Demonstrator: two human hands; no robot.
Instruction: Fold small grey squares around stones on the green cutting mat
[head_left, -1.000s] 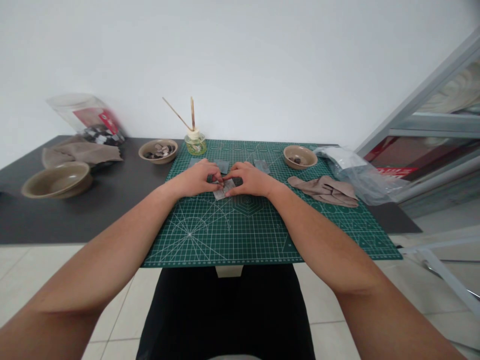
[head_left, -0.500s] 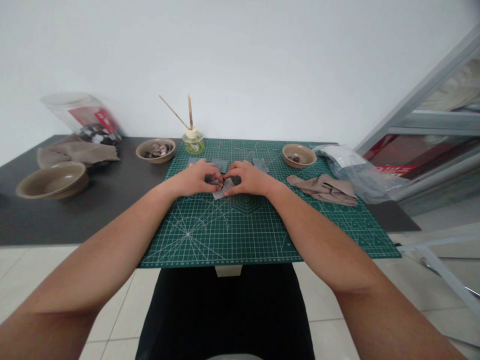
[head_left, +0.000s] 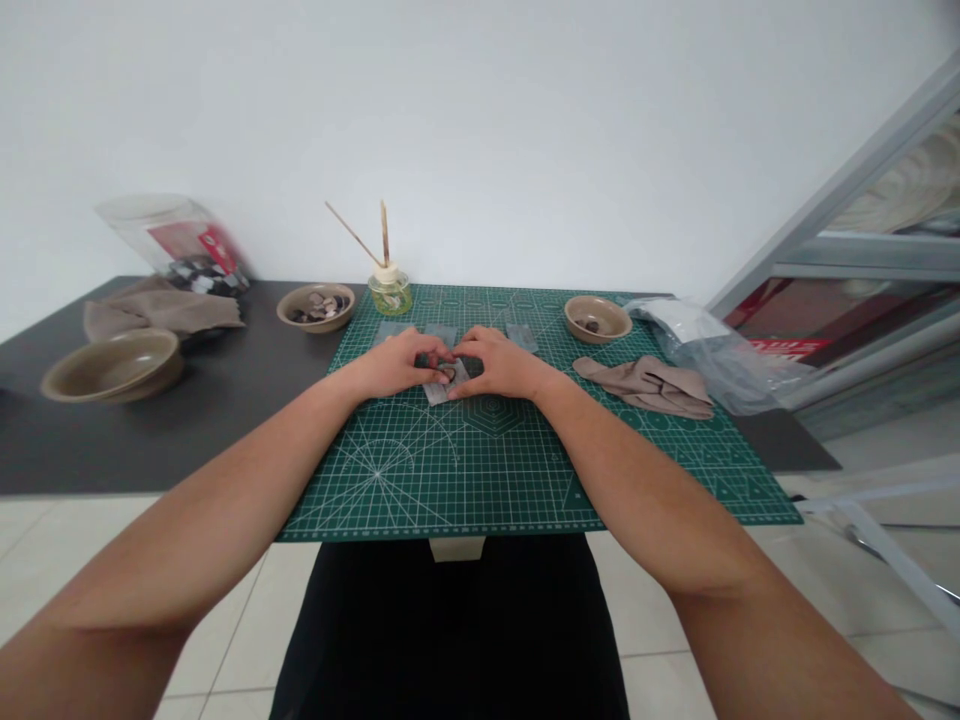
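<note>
On the green cutting mat [head_left: 480,480], a small greyish see-through plastic bag [head_left: 438,395] lies between my hands. A small dark piece shows in or on it, too small to name. My left hand [head_left: 401,362] has its thumb and fingers curled at the bag's left and upper part. From the other side, my right hand [head_left: 504,364] grips the bag's right edge, its thumb low and its index finger near the left fingertips. Several similar flat bags [head_left: 521,337] lie just beyond my hands, partly hidden by them.
A bowl of brown pieces [head_left: 316,308] and a reed diffuser [head_left: 390,292] stand at the back left. An empty-looking bowl [head_left: 112,368], a cloth [head_left: 161,308] and a clear jar [head_left: 180,240] sit farther left. Rightward are another bowl [head_left: 598,320], a folded cloth [head_left: 649,386] and plastic wrap [head_left: 697,345].
My fingers have shifted slightly on the small bag, and more of it and the dark piece shows between them. The view has tilted up a little.
</note>
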